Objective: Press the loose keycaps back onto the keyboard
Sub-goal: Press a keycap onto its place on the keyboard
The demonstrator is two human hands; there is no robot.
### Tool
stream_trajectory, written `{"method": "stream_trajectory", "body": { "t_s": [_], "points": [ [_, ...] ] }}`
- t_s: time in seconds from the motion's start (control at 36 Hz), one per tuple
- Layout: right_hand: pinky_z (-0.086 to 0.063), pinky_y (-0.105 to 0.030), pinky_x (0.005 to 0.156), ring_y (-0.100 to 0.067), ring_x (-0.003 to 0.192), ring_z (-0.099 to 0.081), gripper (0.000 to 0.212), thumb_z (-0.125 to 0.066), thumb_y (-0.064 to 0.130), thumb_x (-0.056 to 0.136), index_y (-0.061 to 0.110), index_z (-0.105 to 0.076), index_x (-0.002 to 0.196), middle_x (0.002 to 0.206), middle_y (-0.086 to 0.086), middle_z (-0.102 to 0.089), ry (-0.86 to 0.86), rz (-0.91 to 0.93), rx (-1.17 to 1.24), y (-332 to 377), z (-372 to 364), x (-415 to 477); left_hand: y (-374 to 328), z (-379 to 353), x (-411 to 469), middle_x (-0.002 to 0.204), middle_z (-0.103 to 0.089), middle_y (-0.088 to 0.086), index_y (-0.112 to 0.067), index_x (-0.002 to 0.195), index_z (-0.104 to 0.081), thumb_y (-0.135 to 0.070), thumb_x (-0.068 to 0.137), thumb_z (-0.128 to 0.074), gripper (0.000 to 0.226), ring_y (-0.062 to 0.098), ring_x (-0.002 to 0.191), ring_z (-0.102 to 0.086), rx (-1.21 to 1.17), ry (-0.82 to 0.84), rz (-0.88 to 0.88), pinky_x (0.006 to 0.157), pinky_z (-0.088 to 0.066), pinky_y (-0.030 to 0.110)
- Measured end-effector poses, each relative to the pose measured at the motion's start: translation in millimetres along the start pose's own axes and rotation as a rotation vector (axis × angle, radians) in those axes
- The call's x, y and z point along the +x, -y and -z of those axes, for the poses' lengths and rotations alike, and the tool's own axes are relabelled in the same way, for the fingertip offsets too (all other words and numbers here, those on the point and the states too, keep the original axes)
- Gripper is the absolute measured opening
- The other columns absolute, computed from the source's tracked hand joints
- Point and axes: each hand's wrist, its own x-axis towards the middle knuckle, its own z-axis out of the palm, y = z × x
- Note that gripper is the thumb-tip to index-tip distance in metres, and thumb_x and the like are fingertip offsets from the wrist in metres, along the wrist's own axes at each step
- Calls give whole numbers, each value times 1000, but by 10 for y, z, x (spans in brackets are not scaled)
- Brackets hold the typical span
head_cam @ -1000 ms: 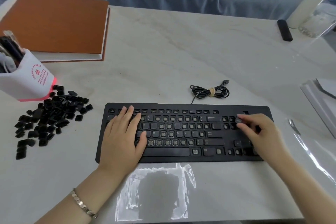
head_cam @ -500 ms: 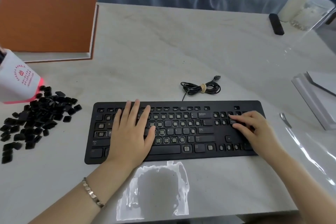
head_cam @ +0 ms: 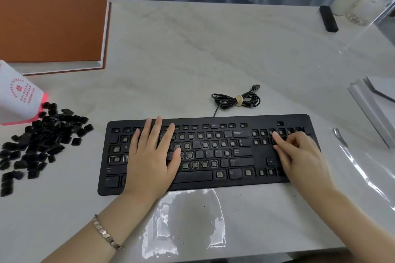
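While its index fingertip [head_cam: 275, 135] bears down on a key seat at the near edge of the number pad, the right hand [head_cam: 299, 156] keeps its thumb stretched out just below that finger and its other fingers loosely curled over the pad; I cannot tell whether a keycap sits under the fingertip. The left hand [head_cam: 149, 156] lies flat on the left half of the keyboard [head_cam: 245, 120], its fingers [head_cam: 158, 128] straight and a little spread, reaching up to the number and function rows, the thumb resting out toward the middle letters. It holds nothing. A metal link bracelet [head_cam: 104, 234] circles the left wrist.

The black keyboard lies square to the person on a pale marbled table [head_cam: 192, 49]. Some keys wear their caps, among them Backspace, Enter, the space bar, K and L, while many seats show bare pale domes. Its coiled cable [head_cam: 237, 100], bound with a tie, rests just behind it.

The loose keycaps [head_cam: 42, 139] lie heaped on the table to the left, apart from the keyboard. A white cup with red print [head_cam: 17, 96] stands touching the heap's far edge, and an orange-brown book [head_cam: 49, 25] lies beyond it.
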Motion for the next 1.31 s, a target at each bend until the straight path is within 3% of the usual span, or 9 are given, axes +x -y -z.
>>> {"method": "stream_trajectory", "body": {
  "t_s": [0.19,0.47,0.56,0.61,0.67,0.78,0.94,1.11,1.31],
  "points": [
    [-43,-31,45,-31,61,-50,40,-42,28,88,6,-69,109,76,-13,-50,-42,65,-136,22,-12,-66,-4,-12,-2,143,-44,18,-9,130,-55,-37,89,-36,53,35,134,-37,3,15,6,111,-17,43],
    [-43,-33,47,-31,60,-50,42,-41,29,86,7,-70,106,73,-11,-48,17,27,-204,106,21,-97,6,-4,-12,143,-44,19,-9,130,-55,-38,90,-35,54,35,134,-37,6,49,10,110,-17,43],
    [-43,-31,49,-29,65,-50,29,-55,22,87,8,-70,108,72,-7,-46,44,-34,-109,136,75,-69,0,-3,-14,143,-44,18,-9,130,-56,-38,89,-34,54,36,133,-38,-2,54,16,110,-17,43],
    [-40,-29,68,-24,79,-47,28,-61,12,88,10,-66,115,77,1,-43,121,-184,18,199,137,21,-8,2,-11,142,-45,18,-9,129,-57,-38,89,-35,54,36,133,-40,-3,49,19,110,-18,43],
    [-30,-19,78,-16,89,-42,37,-52,8,91,13,-57,127,83,8,-41,222,-343,219,316,206,125,-9,7,-10,141,-46,18,-9,128,-57,-38,89,-35,54,36,132,-41,-5,47,19,110,-19,43],
    [-39,-14,64,-10,70,-45,46,-34,-7,91,16,-54,126,90,5,-48,321,-647,747,672,326,291,-4,4,-18,141,-47,17,-10,129,-57,-39,89,-35,54,34,132,-40,5,53,15,110,-20,43],
    [-53,-17,79,-13,86,-62,42,-27,-22,89,-4,-57,111,93,-12,-60,330,-897,1576,1106,321,293,11,-10,-18,142,-47,16,-12,129,-57,-40,89,-34,54,29,134,-34,-4,45,16,109,-21,44],
    [-58,-23,67,-17,76,-71,18,-43,3,95,-1,-61,97,81,-12,-72,239,-1060,1822,1270,298,261,6,-20,-6,142,-47,15,-12,129,-57,-40,88,-35,54,29,134,-35,-19,25,20,110,-21,44],
    [-57,-34,72,-31,84,-70,17,-50,-3,87,-13,-58,98,91,-27,-68,226,-1188,2019,1358,421,280,19,-14,-7,142,-46,16,-11,129,-57,-39,88,-36,54,33,132,-39,-10,23,13,110,-21,44]
  ]
}}
